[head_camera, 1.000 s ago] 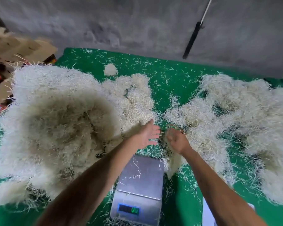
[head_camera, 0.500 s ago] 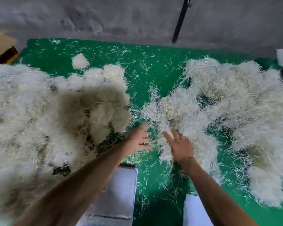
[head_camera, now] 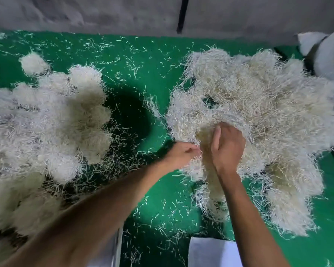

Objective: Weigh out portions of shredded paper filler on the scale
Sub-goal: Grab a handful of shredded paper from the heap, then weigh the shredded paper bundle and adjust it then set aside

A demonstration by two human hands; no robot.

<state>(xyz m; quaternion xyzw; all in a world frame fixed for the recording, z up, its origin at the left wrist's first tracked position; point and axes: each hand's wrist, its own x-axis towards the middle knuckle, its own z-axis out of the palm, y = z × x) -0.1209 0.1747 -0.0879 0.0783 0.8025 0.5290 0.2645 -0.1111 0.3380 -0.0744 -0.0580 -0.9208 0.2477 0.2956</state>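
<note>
Two big heaps of pale shredded paper lie on a green mat (head_camera: 135,60). The left heap (head_camera: 46,122) fills the left side. The right heap (head_camera: 258,116) spreads over the right half. Both my hands are at the near left edge of the right heap. My left hand (head_camera: 183,154) has its fingers curled into the shreds and grips a tuft. My right hand (head_camera: 227,146) is curled round a bunch of shreds just beside it. Only a sliver of the steel scale (head_camera: 114,249) shows at the bottom, mostly hidden under my left forearm.
A small loose ball of shreds (head_camera: 34,63) sits at the back left. Stray strands litter the mat. A white sheet (head_camera: 210,253) lies at the bottom edge. A white object (head_camera: 328,58) stands at the far right. A grey wall with a black rod (head_camera: 181,14) runs behind.
The view has swung right and closer, so the scale has slid almost out of view. Both hands have gone from open and reaching to curled into the right heap's edge.
</note>
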